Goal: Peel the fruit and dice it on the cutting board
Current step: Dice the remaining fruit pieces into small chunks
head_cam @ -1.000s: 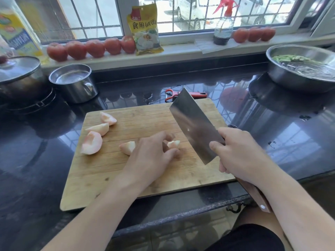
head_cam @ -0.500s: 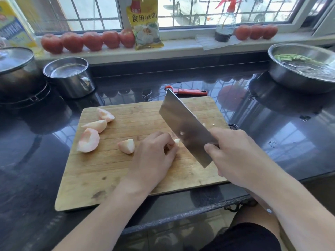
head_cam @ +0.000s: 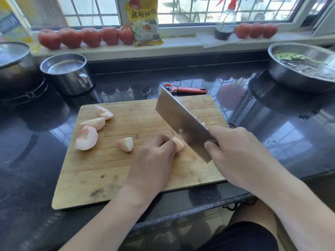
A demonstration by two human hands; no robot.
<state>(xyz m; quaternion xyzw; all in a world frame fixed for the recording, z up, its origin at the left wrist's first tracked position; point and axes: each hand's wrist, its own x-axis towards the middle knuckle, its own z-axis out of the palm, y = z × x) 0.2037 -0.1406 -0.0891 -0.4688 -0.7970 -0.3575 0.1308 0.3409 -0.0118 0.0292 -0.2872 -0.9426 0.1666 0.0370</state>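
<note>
A wooden cutting board (head_cam: pixel 112 171) lies on the dark counter. My left hand (head_cam: pixel 154 160) holds down a peeled pale-pink fruit piece (head_cam: pixel 178 144) with curled fingers. My right hand (head_cam: pixel 233 151) grips the handle of a steel cleaver (head_cam: pixel 183 124), whose blade stands on the board just right of that piece. Small cut bits show behind the blade. One loose peeled wedge (head_cam: pixel 125 144) lies left of my left hand. Three more wedges (head_cam: pixel 87 137) sit at the board's left end.
A red peeler (head_cam: pixel 186 90) lies behind the board. A steel mug (head_cam: pixel 68 73) and a lidded pot (head_cam: pixel 12 69) stand at back left, a steel basin with green vegetables (head_cam: pixel 304 67) at back right. Tomatoes (head_cam: pixel 87 37), a yellow packet (head_cam: pixel 145 22) and a spray bottle (head_cam: pixel 225 22) line the sill.
The cleaver came down from above the board and moved left, now set against the piece under my left hand. My left hand's fingers curled back on that piece.
</note>
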